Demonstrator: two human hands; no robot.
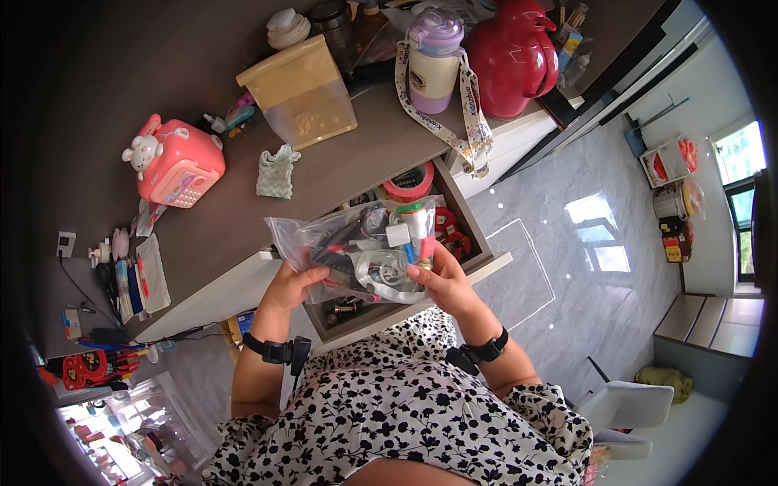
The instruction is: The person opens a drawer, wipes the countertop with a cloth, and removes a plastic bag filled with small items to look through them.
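Between both hands I hold a clear plastic bag [364, 258] above a pulled-out drawer [486, 237]. My left hand [296, 284] grips its left side, thumb on top. My right hand [447, 280] supports the right end, thumb near a small round object. Through the plastic show a coiled white cable [386, 273], a white charger plug [399, 235], a black item that I cannot make out, and a white cylinder with a green cap [411, 209]. Below the bag, the drawer contains a roll of red tape [408, 182], red items [450, 231] and small dark metallic pieces [345, 307].
On the desktop [237, 225] stand a pink toy safe [182, 161], a crumpled pale green cloth [276, 173], a zip pouch [310, 97], a lilac bottle [434, 67] with a strap hanging over the edge, and a red thermos jug [507, 61]. A grey chair [629, 404] is at the lower right.
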